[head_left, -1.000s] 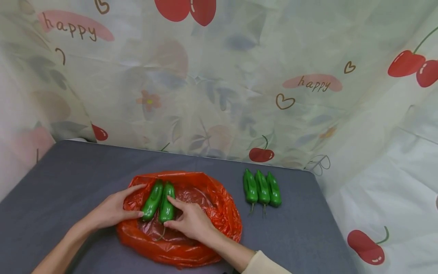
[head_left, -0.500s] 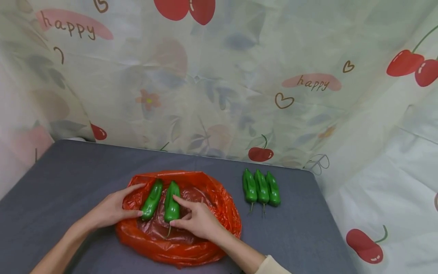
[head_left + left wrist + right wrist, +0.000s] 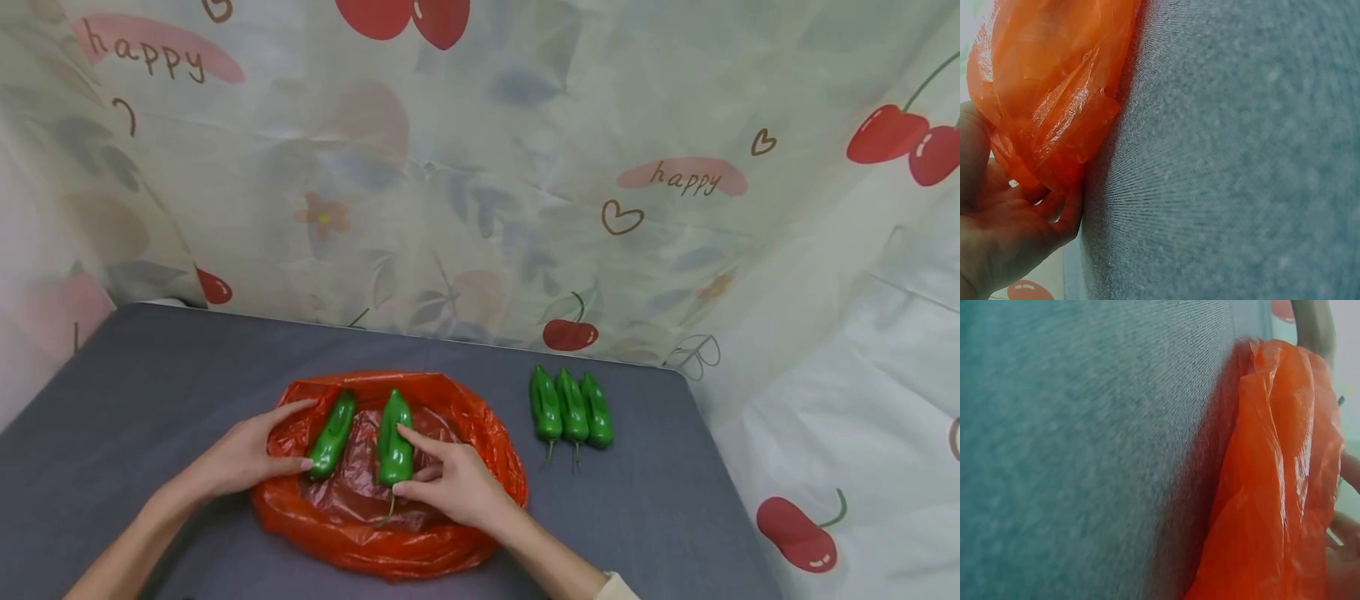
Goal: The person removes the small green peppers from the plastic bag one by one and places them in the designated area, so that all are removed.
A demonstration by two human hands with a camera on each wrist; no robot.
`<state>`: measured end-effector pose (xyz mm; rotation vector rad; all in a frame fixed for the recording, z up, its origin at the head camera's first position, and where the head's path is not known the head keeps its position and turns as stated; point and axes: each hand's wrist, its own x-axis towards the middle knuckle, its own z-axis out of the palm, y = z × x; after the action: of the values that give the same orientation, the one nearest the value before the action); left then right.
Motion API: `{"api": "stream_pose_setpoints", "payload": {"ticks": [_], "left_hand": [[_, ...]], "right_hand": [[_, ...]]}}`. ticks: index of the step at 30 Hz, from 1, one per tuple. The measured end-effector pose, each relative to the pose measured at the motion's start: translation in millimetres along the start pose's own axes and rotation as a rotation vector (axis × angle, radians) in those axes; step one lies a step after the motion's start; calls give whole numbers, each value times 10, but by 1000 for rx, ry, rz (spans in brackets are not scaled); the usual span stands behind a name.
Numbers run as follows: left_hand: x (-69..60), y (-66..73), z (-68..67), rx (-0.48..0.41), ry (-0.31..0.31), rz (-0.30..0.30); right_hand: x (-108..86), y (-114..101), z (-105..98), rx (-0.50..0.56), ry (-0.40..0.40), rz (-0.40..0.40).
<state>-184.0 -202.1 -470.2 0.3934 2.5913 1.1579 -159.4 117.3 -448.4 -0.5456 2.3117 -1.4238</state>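
Head view: the dark grey worktop (image 3: 652,492) is bounded at the back by an edge sloping gently from upper left to right, and at the right by an edge slanting toward the lower right corner. A patterned cloth (image 3: 480,150) rises behind it. Open surface lies at the left of the frame, and another stretch lies between the bag and the right edge, below three green peppers (image 3: 573,408) set side by side at centre right.

The red bag (image 3: 360,546) lies at lower centre, its crumpled rim rolled outward around a wide mouth. Inside are two peppers. The second pepper (image 3: 332,437), at the left wall, leans with its top to the right; the left hand (image 3: 240,454) holds the wall beside it, thumb tip at the pepper's lower end and forefinger over the rim. Both wrist views show the bag's outer side near the cloth-like surface.

The held pepper (image 3: 395,450) is near the middle of the bag's mouth, glossy green, pointed tip uppermost, with a lengthwise hollow and a thin stem trailing below. The right hand (image 3: 453,483) has it in a pinching grip, thumb low and forefinger higher. Whether it touches the bag's floor cannot be told.
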Motion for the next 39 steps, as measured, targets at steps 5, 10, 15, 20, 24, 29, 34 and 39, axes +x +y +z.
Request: {"api": "stream_pose_setpoints", "payload": {"ticks": [5,10,15,20,24,29,34,39], "left_hand": [[4,13,0,3,-2,-3],[6,32,-5,-5,-12,-15],[5,33,-12,6,-10,-19],[4,28,-4,9,-8,-19],[-2,20,3,11,-7,-23],[-11,14,6,5,-6,-17],[-11,11,6,19,3,-16],[-3,15,5,29,2,-10]], "right_hand": [[-106,3,-81,22,14,5],[-212,-12,-168,60,13,20],[-329,-11,-265,82,22,39],[-454,39,-366,109,36,37],[-546,91,-441,126,36,30],[-649,143,-523,132,36,18],[-727,199,-577,148,26,14],[-801,251,-619,137,24,25]]}}
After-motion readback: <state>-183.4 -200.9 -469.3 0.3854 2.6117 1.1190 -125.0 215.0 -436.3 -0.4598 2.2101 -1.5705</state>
